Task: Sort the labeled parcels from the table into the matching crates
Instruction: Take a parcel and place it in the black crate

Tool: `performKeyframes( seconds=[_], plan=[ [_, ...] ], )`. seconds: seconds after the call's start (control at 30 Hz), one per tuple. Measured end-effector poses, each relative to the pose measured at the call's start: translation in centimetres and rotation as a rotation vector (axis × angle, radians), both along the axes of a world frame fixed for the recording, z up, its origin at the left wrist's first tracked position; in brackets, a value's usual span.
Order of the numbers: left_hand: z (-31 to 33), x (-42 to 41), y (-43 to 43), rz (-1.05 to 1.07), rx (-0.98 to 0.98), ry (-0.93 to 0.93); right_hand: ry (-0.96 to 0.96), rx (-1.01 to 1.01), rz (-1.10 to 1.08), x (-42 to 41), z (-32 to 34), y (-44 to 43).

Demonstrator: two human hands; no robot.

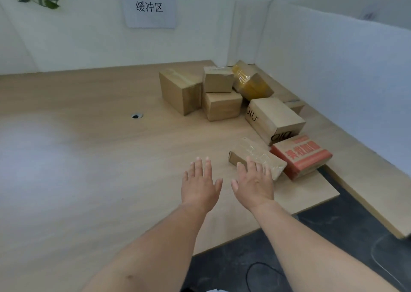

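Several cardboard parcels lie at the right side of a wooden table (89,147). Nearest to me is a flat taped parcel (260,154), with a red-printed box (302,156) just right of it. Behind them stand a box with dark lettering (275,118), a yellow-taped parcel (251,82) and three plain brown boxes (180,89). My right hand (253,180) is spread flat, its fingertips over the near edge of the flat taped parcel. My left hand (200,182) hovers open over bare table, just left of that parcel. No crates are in view.
A white wall carries a paper sign (149,6) at the back. A white partition (333,69) runs along the right side. The table has a cable hole (136,115). Dark floor with a cable (262,276) shows below the table's near right edge.
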State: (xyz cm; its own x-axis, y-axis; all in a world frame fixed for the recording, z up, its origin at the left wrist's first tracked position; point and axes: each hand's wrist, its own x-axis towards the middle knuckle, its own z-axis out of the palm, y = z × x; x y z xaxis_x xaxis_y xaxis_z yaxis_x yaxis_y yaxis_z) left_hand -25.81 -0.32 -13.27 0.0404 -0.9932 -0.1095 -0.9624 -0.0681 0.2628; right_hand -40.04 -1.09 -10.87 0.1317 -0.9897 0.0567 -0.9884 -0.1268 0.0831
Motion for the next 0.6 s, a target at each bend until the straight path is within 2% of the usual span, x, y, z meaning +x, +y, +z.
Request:
performKeyframes(
  seconds=[0.23,0.4,0.6],
  plan=[
    [-0.8,-0.7,-6.1,-0.014,0.029,0.044,-0.014,0.032,0.019,-0.5,-0.4,-6.0],
    [-1.5,-1.9,-9.1,-0.022,0.069,0.059,-0.026,0.092,-0.049,-2.4,-1.1,-9.9],
    [-2.7,-4.8,-9.5,0.017,0.215,0.133,-0.106,0.176,-0.116,-5.9,-2.4,-12.1]
  ],
)
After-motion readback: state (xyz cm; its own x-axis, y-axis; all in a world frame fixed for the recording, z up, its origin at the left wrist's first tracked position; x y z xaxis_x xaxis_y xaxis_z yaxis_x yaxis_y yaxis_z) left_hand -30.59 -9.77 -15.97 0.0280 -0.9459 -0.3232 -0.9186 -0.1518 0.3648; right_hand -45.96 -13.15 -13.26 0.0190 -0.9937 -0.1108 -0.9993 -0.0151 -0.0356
